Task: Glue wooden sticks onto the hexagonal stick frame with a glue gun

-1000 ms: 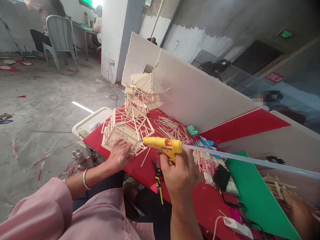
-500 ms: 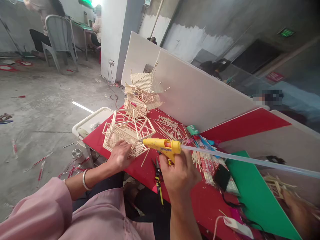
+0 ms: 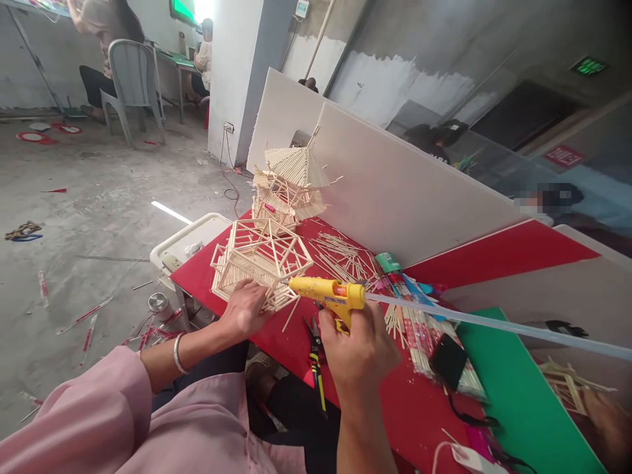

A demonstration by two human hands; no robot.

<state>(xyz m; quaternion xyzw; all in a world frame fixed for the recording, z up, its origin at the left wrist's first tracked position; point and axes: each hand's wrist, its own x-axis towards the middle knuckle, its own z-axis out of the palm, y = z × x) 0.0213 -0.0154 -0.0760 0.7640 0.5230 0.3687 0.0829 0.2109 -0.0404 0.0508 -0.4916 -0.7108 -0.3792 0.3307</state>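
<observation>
I see the left hand (image 3: 247, 308) holding the near side of an open stick frame (image 3: 269, 253), its fingers bent over the thin rods, and the fingertips are lost among them. The right hand (image 3: 363, 345) is wrapped around the handle of a yellow glue gun (image 3: 323, 293), whose nozzle points at the frame; whether the two touch, I cannot tell.

The frame is on the red desk (image 3: 409, 415), near its left corner. I judge it very light and rather stiff, but fragile at the joints, so one should hold it by the thicker meeting points or the base, without squeezing. The gun seems firm and easy to grip, but its tip is probably hot.

Farther out, pliers (image 3: 316, 368) lie by the desk's edge, and behind the frame stands a stick tower (image 3: 293, 181), its lower part partly covered. The long glue stick (image 3: 469, 317) is cut off at the right border. There, a co-worker's hand (image 3: 609, 418) is blurred.
</observation>
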